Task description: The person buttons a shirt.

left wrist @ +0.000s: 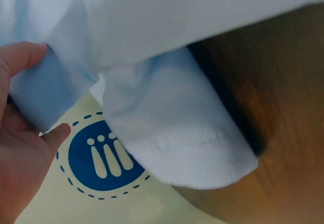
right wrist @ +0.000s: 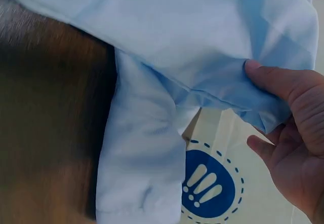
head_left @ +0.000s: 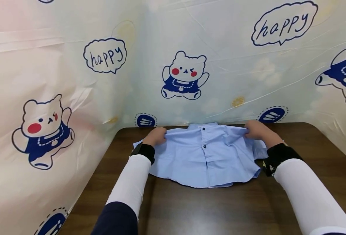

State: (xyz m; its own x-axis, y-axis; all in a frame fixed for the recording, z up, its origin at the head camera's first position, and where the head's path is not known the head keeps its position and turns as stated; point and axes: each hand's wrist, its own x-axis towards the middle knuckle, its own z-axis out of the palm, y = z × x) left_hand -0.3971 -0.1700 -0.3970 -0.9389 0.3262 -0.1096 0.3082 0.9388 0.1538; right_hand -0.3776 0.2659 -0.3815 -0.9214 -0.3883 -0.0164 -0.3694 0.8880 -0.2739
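Note:
A light blue button-up shirt (head_left: 187, 156) is spread across the far part of the table, collar toward the back wall and two dark buttons down its front. My left hand (head_left: 156, 136) pinches the shirt near its left shoulder. In the left wrist view, the thumb of the left hand (left wrist: 23, 117) lies over the fabric with fingers beneath, and a sleeve (left wrist: 177, 127) hangs beside it. My right hand (head_left: 259, 131) pinches the opposite shoulder. Close up, the right hand (right wrist: 293, 117) bunches the cloth between thumb and fingers, another sleeve (right wrist: 144, 153) trailing below.
The dark brown wooden table (head_left: 196, 209) extends toward me in front of the shirt's hem. Behind and to both sides hangs a pale printed sheet (head_left: 220, 78) with bears and "happy" bubbles, meeting the table's far edge.

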